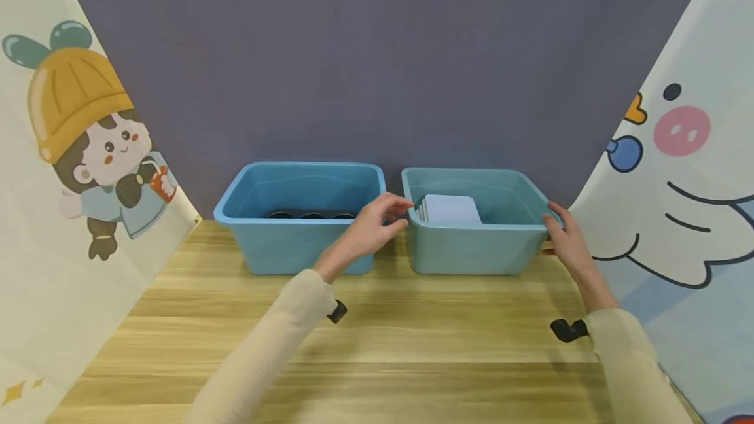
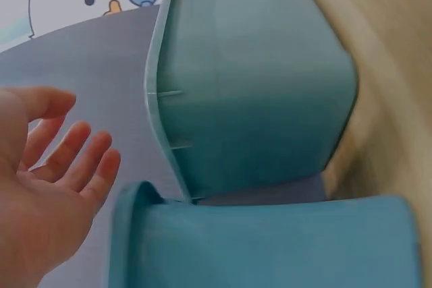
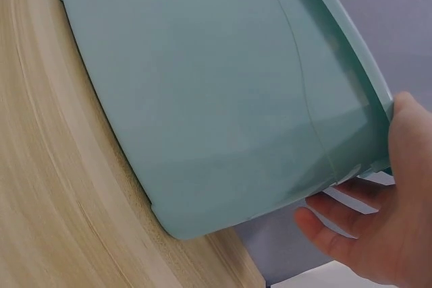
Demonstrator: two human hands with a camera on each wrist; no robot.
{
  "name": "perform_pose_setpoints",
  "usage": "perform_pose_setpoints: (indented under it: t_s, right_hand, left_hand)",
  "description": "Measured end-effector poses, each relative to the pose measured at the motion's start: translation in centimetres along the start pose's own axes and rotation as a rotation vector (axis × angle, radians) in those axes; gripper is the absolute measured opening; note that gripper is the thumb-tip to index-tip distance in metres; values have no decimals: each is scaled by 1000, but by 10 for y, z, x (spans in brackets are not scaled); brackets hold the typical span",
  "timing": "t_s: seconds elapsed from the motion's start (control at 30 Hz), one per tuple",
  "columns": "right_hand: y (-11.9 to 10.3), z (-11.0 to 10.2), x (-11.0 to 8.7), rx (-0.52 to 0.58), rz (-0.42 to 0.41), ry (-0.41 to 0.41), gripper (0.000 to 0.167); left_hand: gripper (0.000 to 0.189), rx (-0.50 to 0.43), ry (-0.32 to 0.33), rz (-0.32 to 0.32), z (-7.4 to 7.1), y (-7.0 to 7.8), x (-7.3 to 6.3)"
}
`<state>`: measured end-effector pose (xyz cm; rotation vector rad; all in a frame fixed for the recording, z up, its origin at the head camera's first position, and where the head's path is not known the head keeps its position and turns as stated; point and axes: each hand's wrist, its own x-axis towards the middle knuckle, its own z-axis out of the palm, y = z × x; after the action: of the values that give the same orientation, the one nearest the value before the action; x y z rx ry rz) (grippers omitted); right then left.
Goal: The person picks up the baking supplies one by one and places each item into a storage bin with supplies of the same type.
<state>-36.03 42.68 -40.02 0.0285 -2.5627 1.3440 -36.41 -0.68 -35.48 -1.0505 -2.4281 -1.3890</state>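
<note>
A grey-green plastic bin [image 1: 471,250] stands on the table with a stack of white, square-cornered flat pieces [image 1: 452,209] leaning inside its left end. At the bin's right end is my right hand [image 1: 568,241]; in the right wrist view the thumb lies at the rim and the fingers [image 3: 337,217] curl beneath it. My left hand [image 1: 371,224] hovers by the bin's left rim, fingers loosely bent with nothing held. The left wrist view shows a gap between those fingers [image 2: 88,163] and the bin wall.
Left of it stands a blue bin [image 1: 300,244] with several dark round-rimmed objects [image 1: 312,215] low inside. A narrow gap separates the two bins. Behind them rises a grey cloth backdrop [image 1: 377,64], and printed cartoon panels flank the wooden table [image 1: 412,339].
</note>
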Motion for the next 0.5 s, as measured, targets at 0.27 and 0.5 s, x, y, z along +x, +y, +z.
perform_pose_setpoints:
  t_s: [0.27, 0.5]
  right_hand:
    - [0, 3, 1, 16, -6, -4, 68]
    - [-2, 4, 1, -67, -11, 58, 65]
  left_hand:
    - [31, 63, -60, 63, -11, -16, -41]
    - [31, 203, -88, 25, -27, -34, -72]
